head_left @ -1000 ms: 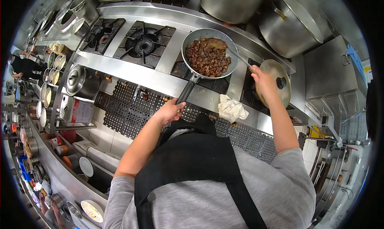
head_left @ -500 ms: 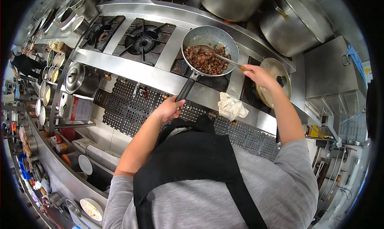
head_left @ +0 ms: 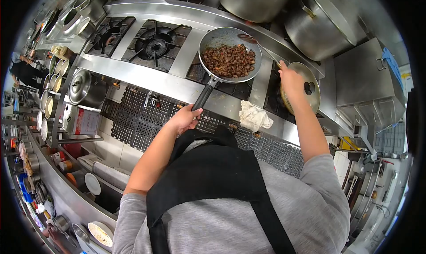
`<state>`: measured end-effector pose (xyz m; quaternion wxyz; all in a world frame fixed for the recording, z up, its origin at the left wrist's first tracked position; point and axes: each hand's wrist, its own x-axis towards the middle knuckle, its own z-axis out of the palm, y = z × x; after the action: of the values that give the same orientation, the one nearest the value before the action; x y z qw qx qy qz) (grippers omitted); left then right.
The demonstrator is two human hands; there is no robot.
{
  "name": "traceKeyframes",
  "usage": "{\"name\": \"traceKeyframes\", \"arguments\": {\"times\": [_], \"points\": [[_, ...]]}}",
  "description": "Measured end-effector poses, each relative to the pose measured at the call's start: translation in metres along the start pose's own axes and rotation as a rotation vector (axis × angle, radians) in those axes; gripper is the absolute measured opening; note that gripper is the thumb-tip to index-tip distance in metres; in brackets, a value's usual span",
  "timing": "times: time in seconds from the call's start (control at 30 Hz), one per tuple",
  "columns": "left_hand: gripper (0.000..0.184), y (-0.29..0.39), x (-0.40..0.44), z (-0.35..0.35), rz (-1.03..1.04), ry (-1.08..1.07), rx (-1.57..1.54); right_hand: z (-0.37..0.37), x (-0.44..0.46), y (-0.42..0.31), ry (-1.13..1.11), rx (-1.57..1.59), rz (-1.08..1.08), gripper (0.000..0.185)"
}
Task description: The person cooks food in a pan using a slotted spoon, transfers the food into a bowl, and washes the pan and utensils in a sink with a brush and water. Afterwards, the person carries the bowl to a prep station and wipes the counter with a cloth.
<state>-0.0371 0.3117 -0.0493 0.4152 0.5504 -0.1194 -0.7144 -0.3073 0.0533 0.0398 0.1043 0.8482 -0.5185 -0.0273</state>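
Note:
My left hand (head_left: 186, 118) is closed round the black handle of a frying pan (head_left: 216, 38), which sits on a stove burner. Dark browned chopped food (head_left: 228, 61) lies in the middle and lower part of the pan. In my right hand (head_left: 290, 80) is the handle end of a long spoon (head_left: 266, 50). Its bowl is at the pan's upper right rim, above the food. A round lid with a black knob (head_left: 299, 72) lies just beyond my right hand. Below the pan, a crumpled white cloth (head_left: 254, 116) rests on the stove's front edge.
Two large steel pots (head_left: 319, 29) stand behind the stove. Bare burners (head_left: 155, 45) are left of the pan. A lidded pot (head_left: 82, 87) and a rack of food containers (head_left: 57, 83) are further left. Another person (head_left: 25, 72) stands at the far left.
The spoon has swept through the food from the pan's left side and risen to the upper right rim. The food now lies lower and to the right. My left hand keeps its hold.

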Motion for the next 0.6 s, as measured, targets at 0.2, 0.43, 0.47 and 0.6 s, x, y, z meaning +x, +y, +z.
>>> {"name": "traceKeyframes", "arguments": {"times": [0.2,0.43,0.47,0.6], "points": [[0.023,-0.004,0.006,-0.005,0.02,-0.016,-0.024,0.027,-0.028,-0.013,-0.413,0.592,0.15,0.036],[0.028,-0.006,0.006,-0.002,-0.007,0.025,0.091,0.013,-0.043,-0.052,-0.694,1.058,0.201,0.036],[0.026,-0.006,0.005,-0.002,0.0,0.023,0.087,0.014,-0.051,-0.047,-0.696,1.055,0.203,0.036],[0.022,-0.009,0.008,-0.004,0.008,-0.005,0.021,-0.017,-0.09,-0.046,-0.191,0.475,-0.157,0.038]]}}
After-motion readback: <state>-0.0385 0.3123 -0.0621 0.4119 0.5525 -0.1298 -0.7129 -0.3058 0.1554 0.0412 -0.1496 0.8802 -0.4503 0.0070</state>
